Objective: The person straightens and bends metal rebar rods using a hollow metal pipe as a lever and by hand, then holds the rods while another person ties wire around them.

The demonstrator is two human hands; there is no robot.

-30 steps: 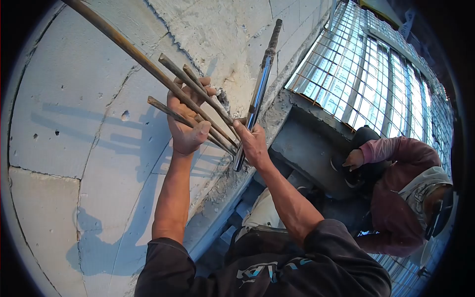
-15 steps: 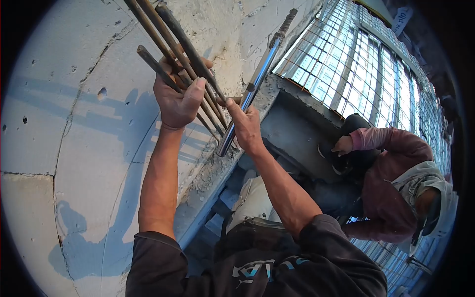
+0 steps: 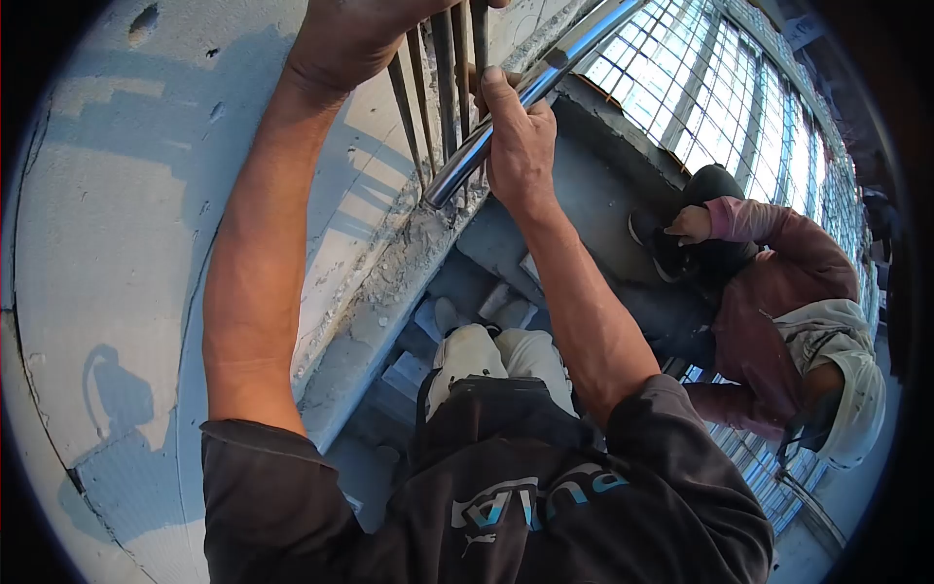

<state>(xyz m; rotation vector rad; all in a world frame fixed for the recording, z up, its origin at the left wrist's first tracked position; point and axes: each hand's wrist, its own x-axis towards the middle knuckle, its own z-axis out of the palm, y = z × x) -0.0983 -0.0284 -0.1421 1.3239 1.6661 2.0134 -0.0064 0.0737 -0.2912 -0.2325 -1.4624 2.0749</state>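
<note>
Several slim metal rods (image 3: 445, 78) run down from the top edge of the head view towards the rough concrete edge. My left hand (image 3: 355, 44) is closed around their upper part, its fingers partly cut off by the frame. A shiny metal tube (image 3: 469, 161) slants up to the right, in front of the rods' lower part. My right hand (image 3: 519, 146) grips this tube, thumb across it and fingers mostly hidden behind. The tube's lower end is just above the chipped concrete edge (image 3: 409, 248).
A pale cracked concrete wall (image 3: 107, 214) fills the left. To the right a co-worker in a maroon top (image 3: 769, 302) and light helmet crouches close to my right arm. Wire mesh (image 3: 681, 78) lies behind them. Concrete blocks (image 3: 404, 375) sit below the ledge.
My left hand has moved up to the frame's top edge with the rods, which now stand steeper. My right hand and the tube have shifted upward in view. The camera view has shifted too.
</note>
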